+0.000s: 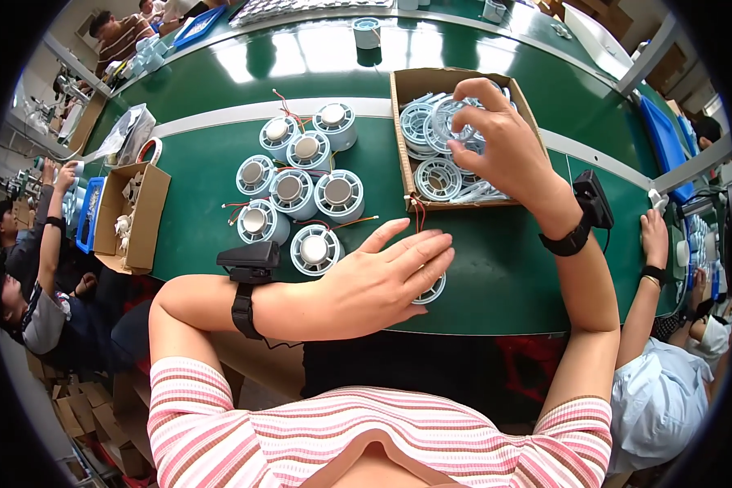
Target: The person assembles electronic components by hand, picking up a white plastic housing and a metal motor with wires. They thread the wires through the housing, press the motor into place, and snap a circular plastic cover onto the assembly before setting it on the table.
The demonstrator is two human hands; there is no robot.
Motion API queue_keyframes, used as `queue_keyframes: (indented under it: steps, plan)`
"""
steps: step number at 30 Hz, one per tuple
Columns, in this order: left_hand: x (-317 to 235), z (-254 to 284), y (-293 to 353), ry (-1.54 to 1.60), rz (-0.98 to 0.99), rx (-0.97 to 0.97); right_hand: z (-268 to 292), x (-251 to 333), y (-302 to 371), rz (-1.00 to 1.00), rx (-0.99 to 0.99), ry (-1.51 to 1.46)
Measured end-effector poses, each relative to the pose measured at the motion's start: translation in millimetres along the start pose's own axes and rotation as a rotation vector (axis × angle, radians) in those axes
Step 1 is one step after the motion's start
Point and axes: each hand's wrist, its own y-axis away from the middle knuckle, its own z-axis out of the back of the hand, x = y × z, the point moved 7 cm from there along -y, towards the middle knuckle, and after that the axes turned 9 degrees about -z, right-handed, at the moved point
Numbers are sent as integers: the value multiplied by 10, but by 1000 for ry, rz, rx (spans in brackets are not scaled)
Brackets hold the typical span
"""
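Note:
My right hand (pixel 504 138) is over a cardboard box (pixel 400 150), its thumb and fingers closed on a round light-blue plastic grille (pixel 446 122). More such grilles (pixel 437 179) lie loosely piled in the box. Near the table's front edge, my left hand (pixel 390 281) rests with fingers stretched out over a light-blue round housing (pixel 433 291); most of that housing is hidden beneath the palm. Red wires (pixel 419 213) show just beyond its fingers. Left of it stand several light-blue cylindrical housings (pixel 291 190) with silver or white round centres and thin wires.
An open cardboard box (pixel 142 215) of small white parts stands at the left, with a tape roll (pixel 149 150) behind it. A lone cylinder (pixel 367 34) is far back. A metal strip (pixel 220 118) crosses the green table (pixel 496 276). Other people sit at both sides.

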Motion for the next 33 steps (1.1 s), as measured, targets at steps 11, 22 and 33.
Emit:
queue_keyframes:
  steps: [11, 22, 33]
  plan:
    - [80, -61, 90, 152, 56, 209, 365, 587, 1217, -382, 247, -237]
    - [252, -164, 28, 668, 442, 197, 12, 413, 1692, -460, 143, -194]
    - [267, -439, 73, 1283, 657, 158, 83, 798, 1508, -547, -96, -560]
